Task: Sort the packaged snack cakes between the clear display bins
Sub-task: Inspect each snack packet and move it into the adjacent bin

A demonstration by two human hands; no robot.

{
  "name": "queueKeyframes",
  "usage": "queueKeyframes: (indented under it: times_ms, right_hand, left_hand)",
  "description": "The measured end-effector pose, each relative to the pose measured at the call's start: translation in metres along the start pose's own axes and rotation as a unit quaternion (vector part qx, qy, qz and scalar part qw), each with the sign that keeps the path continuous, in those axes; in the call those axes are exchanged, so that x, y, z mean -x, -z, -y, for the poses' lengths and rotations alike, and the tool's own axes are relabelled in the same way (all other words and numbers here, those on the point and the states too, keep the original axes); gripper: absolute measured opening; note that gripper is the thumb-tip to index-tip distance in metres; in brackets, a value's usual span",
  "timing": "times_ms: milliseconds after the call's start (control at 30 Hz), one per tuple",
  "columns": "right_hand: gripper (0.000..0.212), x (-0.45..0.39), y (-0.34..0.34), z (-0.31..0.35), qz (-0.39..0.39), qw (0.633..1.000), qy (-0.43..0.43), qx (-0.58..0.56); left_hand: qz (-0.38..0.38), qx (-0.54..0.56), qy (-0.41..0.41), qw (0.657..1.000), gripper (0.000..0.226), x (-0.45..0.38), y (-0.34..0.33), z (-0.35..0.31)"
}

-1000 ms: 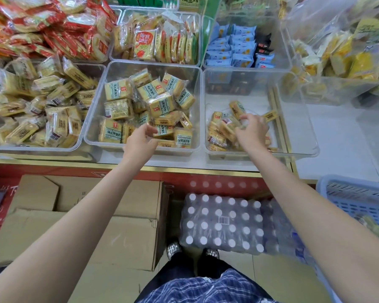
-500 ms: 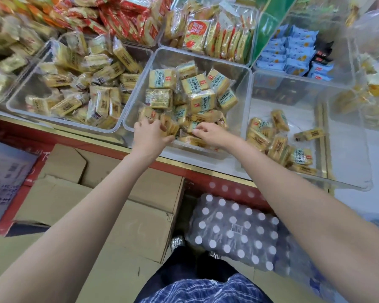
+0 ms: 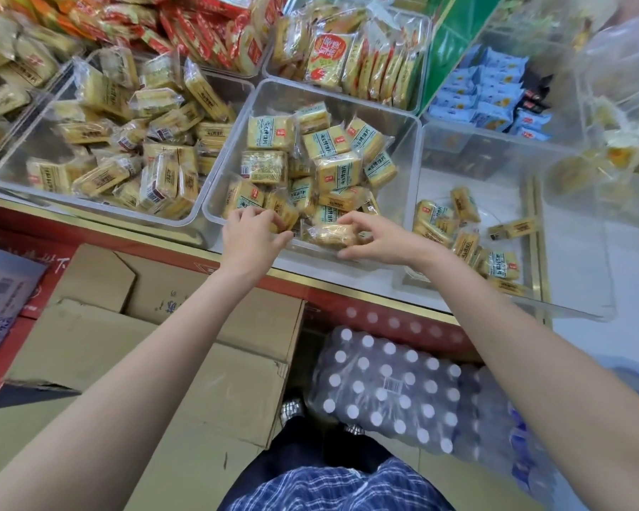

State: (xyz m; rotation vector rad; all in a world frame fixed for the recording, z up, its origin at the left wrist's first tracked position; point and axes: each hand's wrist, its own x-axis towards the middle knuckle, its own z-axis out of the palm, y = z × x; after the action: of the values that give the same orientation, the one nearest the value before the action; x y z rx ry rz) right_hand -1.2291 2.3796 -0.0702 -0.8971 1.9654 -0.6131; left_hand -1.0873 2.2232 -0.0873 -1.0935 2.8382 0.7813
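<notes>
Nearest: cardboard boxes (image 3: 170, 363) and shrink-wrapped bottle pack (image 3: 384, 392) below counter edge.

Left hand (image 3: 249, 236) at near wall of middle bin (image 3: 214, 201), fingers curled onto packet there; pinch likely, not confirmed.

Right hand (image 3: 380, 241) clamped on snack cake (image 3: 329, 234), long axis running left-right, just inside near wall. Clear wrapper, pale yellow cake.

Right bin (image 3: 569, 307) beside, sparsely filled; right hand nearer. Left bin (image 3: 15, 171) heaped. Farther bins: red, blue packets.

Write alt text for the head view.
Both hands reach into the middle clear bin of yellow snack cakes: the right hand pinches one cake, the left hand grips another. A sparser bin sits right.
</notes>
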Motion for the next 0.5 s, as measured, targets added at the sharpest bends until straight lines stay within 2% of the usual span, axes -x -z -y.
queueKeyframes:
  times_ms: [100,167,233,333,433,500]
  right_hand:
    - [0.037,0.014,0.002,-0.007,-0.077,0.99,0.016,-0.117]
    - [0.042,0.025,0.003,-0.005,-0.126,0.978,0.023,-0.166]
    - [0.052,0.033,0.003,-0.006,-0.165,0.97,0.028,-0.176]
    - [0.053,0.044,0.002,-0.006,-0.188,0.968,0.023,-0.167]
    - [0.047,0.059,0.003,-0.007,-0.21,0.955,0.029,-0.205]
    - [0.042,0.07,0.003,-0.008,-0.219,0.951,0.03,-0.216]
  left_hand:
    - [-0.013,0.092,-0.05,0.994,0.022,0.004,0.003,-0.01]
    - [0.029,0.209,-0.091,0.973,0.025,0.011,0.005,-0.023]
    - [0.068,0.275,-0.109,0.953,0.033,0.017,0.007,-0.037]
    - [0.073,0.322,-0.096,0.939,0.038,0.021,0.009,-0.051]
    - [0.055,0.387,-0.073,0.917,0.035,0.025,0.011,-0.054]
    - [0.055,0.386,-0.071,0.918,0.033,0.029,0.012,-0.054]
